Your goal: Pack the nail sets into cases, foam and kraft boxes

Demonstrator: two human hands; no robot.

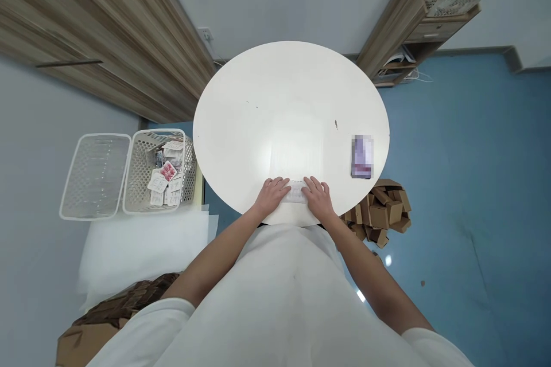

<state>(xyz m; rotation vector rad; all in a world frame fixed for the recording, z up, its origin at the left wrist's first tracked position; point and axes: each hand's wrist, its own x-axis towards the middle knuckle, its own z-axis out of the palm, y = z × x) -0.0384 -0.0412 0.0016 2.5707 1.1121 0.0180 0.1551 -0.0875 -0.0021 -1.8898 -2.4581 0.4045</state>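
Observation:
A small bundle of translucent plastic wrap (295,191) lies at the near edge of the white oval table, its surface looking bumpy. My left hand (272,194) grips its left end, fingers bent over the far side. At the right end, my right hand (317,195) holds it the same way, with fingers slightly spread. Both palms are low against the tabletop. Beyond the bundle, a faint pale rectangle shows on the table; I cannot tell whether it is clear film or a reflection. What may be inside the wrap is not distinguishable.
The oval table (232,126) carries a blurred purple item (362,156) at right. Left stands a white basket (136,172) of packets and leaflets, beside a clear lidlike tray (95,176) and white sheets (146,246). Cardboard boxes (381,215) lie below right; cabinets flank the table.

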